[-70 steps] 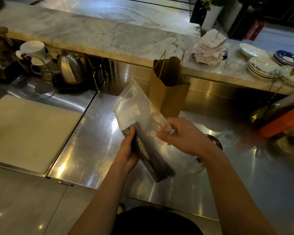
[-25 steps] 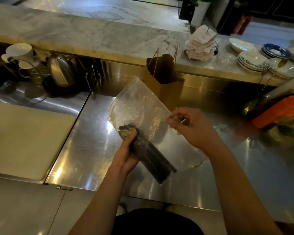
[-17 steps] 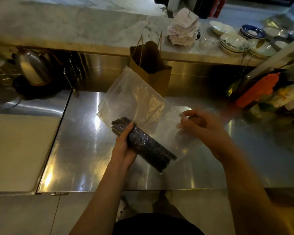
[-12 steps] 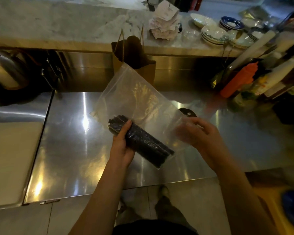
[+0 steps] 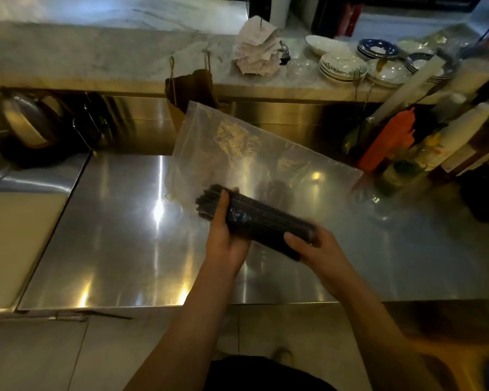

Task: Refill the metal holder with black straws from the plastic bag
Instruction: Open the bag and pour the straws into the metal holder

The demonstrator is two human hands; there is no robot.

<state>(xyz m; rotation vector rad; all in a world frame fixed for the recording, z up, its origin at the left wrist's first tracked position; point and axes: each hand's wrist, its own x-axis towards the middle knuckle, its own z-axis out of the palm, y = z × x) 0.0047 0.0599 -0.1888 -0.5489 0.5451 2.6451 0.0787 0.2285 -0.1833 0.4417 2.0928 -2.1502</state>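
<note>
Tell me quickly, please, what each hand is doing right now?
Left hand: closed around the bundle of black straws, through the plastic bag.
Right hand: closed on the bundle's near end.

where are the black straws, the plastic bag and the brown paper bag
black straws (image 5: 265, 221), head view, middle of the bundle between the hands
plastic bag (image 5: 254, 153), head view, clear empty upper part
brown paper bag (image 5: 192, 86), head view, dark open top by the handles

Dim, warm yellow light throughout. Bright glare streaks on the steel counter (image 5: 119, 235), strongest near centre and toward 7 o'clock. Deep shadow under the marble ledge (image 5: 96, 60) at 10 o'clock. Motion blur softens everything; wide-angle bending at the edges.
</note>
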